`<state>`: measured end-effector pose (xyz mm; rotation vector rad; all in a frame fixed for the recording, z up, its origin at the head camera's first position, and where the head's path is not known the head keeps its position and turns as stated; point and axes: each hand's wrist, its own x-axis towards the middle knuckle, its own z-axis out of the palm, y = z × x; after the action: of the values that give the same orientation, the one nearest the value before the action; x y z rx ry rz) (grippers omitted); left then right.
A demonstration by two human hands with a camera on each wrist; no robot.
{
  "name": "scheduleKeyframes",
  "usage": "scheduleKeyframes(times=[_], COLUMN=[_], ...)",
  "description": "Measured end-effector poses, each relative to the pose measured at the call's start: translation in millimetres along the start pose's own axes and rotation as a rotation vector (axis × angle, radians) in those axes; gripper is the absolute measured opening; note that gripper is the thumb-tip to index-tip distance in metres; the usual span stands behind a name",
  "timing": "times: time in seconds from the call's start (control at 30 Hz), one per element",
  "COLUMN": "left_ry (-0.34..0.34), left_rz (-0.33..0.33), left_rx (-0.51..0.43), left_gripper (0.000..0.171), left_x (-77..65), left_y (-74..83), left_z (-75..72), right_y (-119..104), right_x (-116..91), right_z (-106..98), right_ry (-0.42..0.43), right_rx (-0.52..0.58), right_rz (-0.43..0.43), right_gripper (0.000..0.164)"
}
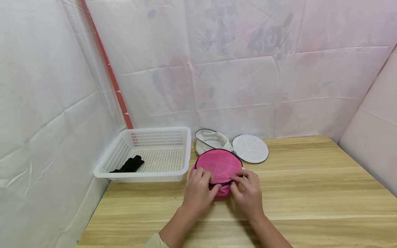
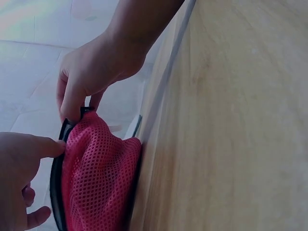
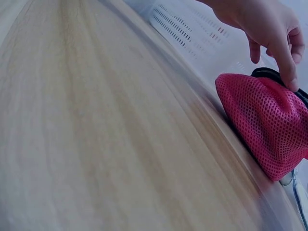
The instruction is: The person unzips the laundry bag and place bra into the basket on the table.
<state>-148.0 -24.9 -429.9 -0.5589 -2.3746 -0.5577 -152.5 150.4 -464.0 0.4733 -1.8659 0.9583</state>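
Observation:
A round pink mesh laundry bag point(image 1: 219, 164) with black zip edging stands on the table. Its lid lies over the top, and a gap shows along the front rim. My left hand point(image 1: 198, 191) holds the rim at the front left, thumb at the edge and fingers over the lid. At the front right, my right hand point(image 1: 248, 194) pinches the black edging; in the left wrist view its fingertips meet the zip edge point(image 2: 57, 187). Whether a zip pull is between them is hidden. The mesh side point(image 3: 269, 120) looks creased in the right wrist view.
Left of the bag stands a white perforated basket point(image 1: 185, 151) holding a crumpled black cloth point(image 1: 130, 164). Behind the bag, a white zip bag point(image 1: 203, 146) lies with its round lid point(image 1: 250, 148) folded out to the right. White sheeting point(image 1: 232, 79) hangs behind the wooden table point(image 1: 310, 193).

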Motion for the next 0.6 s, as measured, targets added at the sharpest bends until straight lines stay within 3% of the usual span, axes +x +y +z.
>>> scheduleKeyframes(times=[0.13, 0.27, 0.47, 0.6], left_ry=[0.020, -0.007, -0.067, -0.090], left_rz=[0.008, 0.008, 0.006, 0.005], left_rx=[0.030, 0.028, 0.044, 0.060], left_gripper=[0.037, 0.036, 0.035, 0.036], left_x=[-2.4, -3.8, -5.7, -6.1], left_y=[1.7, 2.2, 1.2, 1.2], left_z=[2.5, 4.9, 6.3, 6.8], right_y=[2.7, -3.9, -18.5, -10.5], right_x=[-2.2, 0.9, 10.7, 8.9], right_z=[-1.1, -4.6, -12.7, -13.3], right_ry=[0.078, 0.133, 0.144, 0.172], right_rx=[0.012, 0.026, 0.110, 0.271], right_rz=[0.069, 0.188, 0.520, 0.741], right_gripper=[0.019, 0.020, 0.012, 0.012])
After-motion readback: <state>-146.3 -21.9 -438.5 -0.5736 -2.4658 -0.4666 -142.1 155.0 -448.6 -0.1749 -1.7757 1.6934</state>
